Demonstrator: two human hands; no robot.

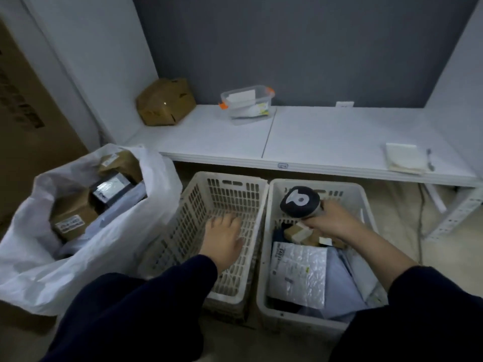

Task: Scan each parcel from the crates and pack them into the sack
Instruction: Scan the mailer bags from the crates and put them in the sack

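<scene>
Parcels are still waiting in the right crate (261, 296): a silver bubble mailer (298, 273) is lying across pale blue mailers at its near end, and a small brown box (300, 232) is sitting toward its far end. The left crate (230, 176), just beside it, is showing only its bare slotted floor. At the far left the white sack (34, 270) is standing open, with a taped brown carton (70, 218) and a dark parcel (109, 189) already showing in its mouth.

The right hand (332, 220) is curling round the grip of the scanner (300, 202), holding its dark head over the far end of the right crate, just above the small brown box. Whether those fingers are also touching that box I cannot tell. The left hand (224, 236) is reaching over the left crate with its fingers spread and loose, holding nothing; it is a little blurred, and I cannot tell whether it is touching the crate.

To my eye the work is well along and now turning to the second crate, with the scan of the small box in hand. Next, the free hand will likely need to cross to the right crate, lift that box so that its label faces the scanner, then carry it to the sack.

Behind the crates, a white table (339, 137) is carrying a crumpled cardboard box (164, 101) at its far left corner.
</scene>
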